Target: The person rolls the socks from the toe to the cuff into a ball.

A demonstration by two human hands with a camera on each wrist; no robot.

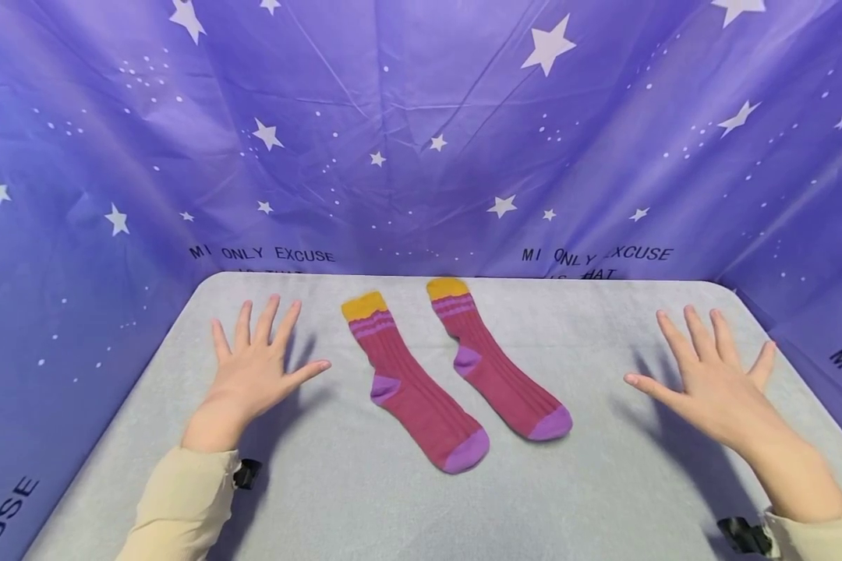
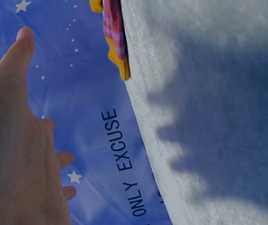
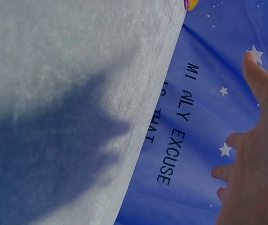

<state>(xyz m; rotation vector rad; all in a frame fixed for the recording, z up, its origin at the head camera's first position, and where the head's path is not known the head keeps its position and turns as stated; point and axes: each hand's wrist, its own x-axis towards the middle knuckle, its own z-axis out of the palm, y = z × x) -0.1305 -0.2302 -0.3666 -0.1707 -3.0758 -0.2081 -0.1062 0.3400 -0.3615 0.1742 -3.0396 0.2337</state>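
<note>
Two maroon socks lie flat, side by side and slanted, on a grey cloth-covered table (image 1: 309,499). Both the left sock (image 1: 414,389) and the right sock (image 1: 498,362) have mustard cuffs, purple stripes, purple heels and purple toes. My left hand (image 1: 256,374) hovers left of the socks with its fingers spread, holding nothing. On the far right, my right hand (image 1: 719,393) is also raised above the table, fingers spread and holding nothing. The left wrist view catches part of a sock (image 2: 114,28) at its top edge; the right wrist view shows only a scrap of a cuff (image 3: 192,4).
A purple-blue curtain (image 1: 407,93) with white stars and black lettering hangs behind the table and along both sides. Black wrist straps (image 1: 247,474) show at the sleeve cuffs. Each hand throws a shadow on the cloth.
</note>
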